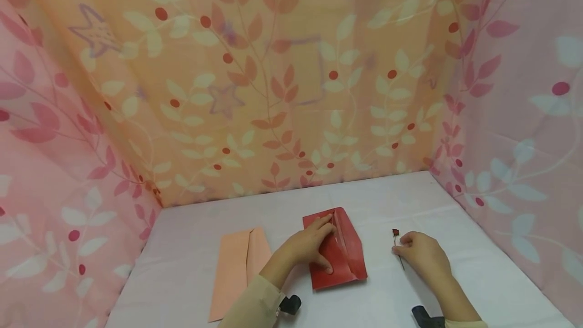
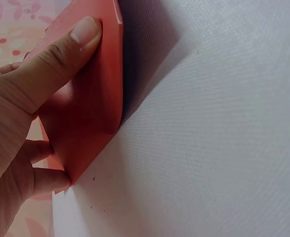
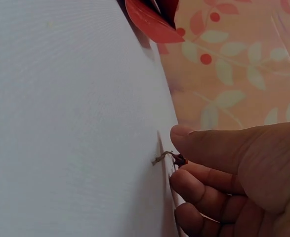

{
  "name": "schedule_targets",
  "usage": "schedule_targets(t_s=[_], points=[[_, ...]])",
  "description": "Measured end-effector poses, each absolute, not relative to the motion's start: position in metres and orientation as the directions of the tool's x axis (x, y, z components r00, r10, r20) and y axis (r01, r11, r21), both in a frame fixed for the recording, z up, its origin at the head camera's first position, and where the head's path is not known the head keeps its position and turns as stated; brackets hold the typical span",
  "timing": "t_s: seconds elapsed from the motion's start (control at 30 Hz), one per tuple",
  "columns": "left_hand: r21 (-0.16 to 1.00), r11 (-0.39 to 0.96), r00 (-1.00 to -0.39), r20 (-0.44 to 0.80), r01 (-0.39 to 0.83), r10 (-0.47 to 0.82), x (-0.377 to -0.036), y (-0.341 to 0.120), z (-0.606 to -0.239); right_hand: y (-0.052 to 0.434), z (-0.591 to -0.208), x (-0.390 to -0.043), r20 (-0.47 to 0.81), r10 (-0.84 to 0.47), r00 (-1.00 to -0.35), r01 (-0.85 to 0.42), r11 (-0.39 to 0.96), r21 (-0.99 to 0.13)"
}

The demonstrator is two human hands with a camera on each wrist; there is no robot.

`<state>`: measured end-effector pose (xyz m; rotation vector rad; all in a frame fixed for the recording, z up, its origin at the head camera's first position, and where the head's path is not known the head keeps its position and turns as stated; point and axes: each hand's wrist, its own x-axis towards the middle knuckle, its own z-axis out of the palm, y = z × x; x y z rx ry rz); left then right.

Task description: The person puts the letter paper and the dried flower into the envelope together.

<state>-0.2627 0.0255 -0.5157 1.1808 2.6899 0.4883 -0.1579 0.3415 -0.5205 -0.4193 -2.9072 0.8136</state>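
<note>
i counted two envelopes on the tabletop [image 1: 191, 242]: one red envelope [image 1: 346, 257] of smooth, slightly glossy paper, flap open, and one pale peach envelope [image 1: 237, 267] of matte paper lying flat to its left, apart from it. there was one small dried rose [image 1: 396, 233], a dark bud on a thin, wiry stem, just right of the red envelope. my left hand [image 1: 309, 247] pressed on the red envelope, thumb flat on its face, the other fingers [image 2: 46, 180] curled at its edge, holding it down. my right hand [image 1: 421, 252] pinched the rose stem between thumb and curled fingers [image 3: 204, 190], low against the tabletop. the tabletop wore a fine-woven white cloth; three fabric walls, leaf-and-berry printed, stood round it.
</note>
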Motion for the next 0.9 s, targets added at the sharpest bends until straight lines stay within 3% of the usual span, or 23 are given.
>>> schedule_targets(t_s=[0.53,0.9], points=[[0.376,0.637,-0.678,-0.030,0.673,0.735,-0.265,0.025,-0.514,0.342,-0.533,-0.165,0.093,0.240,-0.966,0.161,0.846,-0.508],[0.368,0.634,-0.678,-0.014,0.680,0.735,-0.262,0.024,-0.515,0.342,-0.529,-0.163,0.018,0.236,-0.971,0.196,0.845,-0.498]])
